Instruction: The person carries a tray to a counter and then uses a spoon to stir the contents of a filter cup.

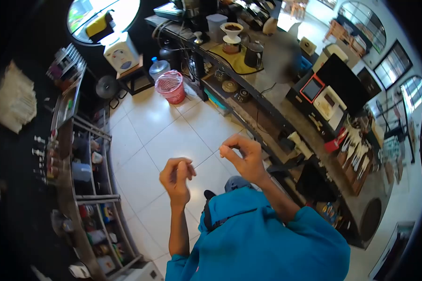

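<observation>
My left hand (176, 180) is raised in front of me over the tiled floor. Its fingers are loosely curled, with the thumb apart from them and nothing visible between. To the right and a little higher is my right hand (245, 158), its thumb and fingertips brought together in a ring, with no object showing in it. The two hands are apart and touch nothing. Beside my right hand runs a long dark counter (279, 100). On it, a white coffee dripper (231, 30) with dark grounds sits above a glass server (231, 46), next to a dark kettle (253, 54).
A red basket (171, 88) and a water jug (159, 68) stand on the floor ahead. Shelves (94, 196) line my left. Along the counter at right are a black cash box (305, 105) and a wooden tray of cutlery (356, 159). One counter patch is blurred.
</observation>
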`<state>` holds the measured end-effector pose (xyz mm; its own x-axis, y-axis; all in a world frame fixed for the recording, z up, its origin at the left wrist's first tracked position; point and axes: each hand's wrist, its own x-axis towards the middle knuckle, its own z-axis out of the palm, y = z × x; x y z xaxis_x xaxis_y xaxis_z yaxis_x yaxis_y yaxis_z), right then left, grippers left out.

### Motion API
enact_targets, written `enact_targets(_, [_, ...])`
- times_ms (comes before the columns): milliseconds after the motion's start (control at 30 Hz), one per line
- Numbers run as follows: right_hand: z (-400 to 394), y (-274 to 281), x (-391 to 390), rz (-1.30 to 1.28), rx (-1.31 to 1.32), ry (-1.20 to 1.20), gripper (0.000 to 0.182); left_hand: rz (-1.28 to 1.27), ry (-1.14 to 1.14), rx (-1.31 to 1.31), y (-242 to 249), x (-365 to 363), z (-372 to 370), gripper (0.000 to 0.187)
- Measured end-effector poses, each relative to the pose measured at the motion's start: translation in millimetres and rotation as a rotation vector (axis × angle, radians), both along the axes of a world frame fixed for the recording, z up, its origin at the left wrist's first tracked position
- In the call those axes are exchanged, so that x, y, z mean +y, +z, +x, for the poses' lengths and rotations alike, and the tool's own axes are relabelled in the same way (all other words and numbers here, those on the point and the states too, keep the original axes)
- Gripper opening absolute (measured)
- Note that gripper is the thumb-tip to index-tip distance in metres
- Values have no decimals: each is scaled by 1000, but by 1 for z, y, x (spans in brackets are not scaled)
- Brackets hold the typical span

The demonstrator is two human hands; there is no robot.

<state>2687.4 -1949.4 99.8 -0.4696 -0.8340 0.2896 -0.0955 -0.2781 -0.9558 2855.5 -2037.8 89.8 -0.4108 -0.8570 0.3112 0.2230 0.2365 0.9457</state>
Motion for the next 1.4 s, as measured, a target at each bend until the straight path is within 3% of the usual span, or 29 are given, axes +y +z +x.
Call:
enact_targets(133, [-13, -6, -46, -21, -9, -138, 7, -46, -235, -17, -2, -68, -42, 24])
enact_targets(333, [-76, -25, -113, 45, -88, -288, 9, -11, -361, -30, -21, -154, -114, 26])
enact_targets(500, [-154, -47, -184, 46, -106, -306, 12, 16, -244, -72, -31, -219, -163, 20])
enact_targets(700, [-225, -27, -255, 30, -29, -254, 11, -22, -136, -75, -24, -285, -222, 22])
enact_targets(767, [-246, -23, -270, -47, -114, -206, 9, -27, -150, -48, -28, -304, -252, 21])
enact_targets(1233, [-375, -16, -369, 67, -86, -669, 7, 154, -775, 59, -56, -457, -470, 15])
enact_targets(1400, [-459, -15, -397, 155, 195, -995, 17, 154, -914, 22, -63, -508, -524, 11])
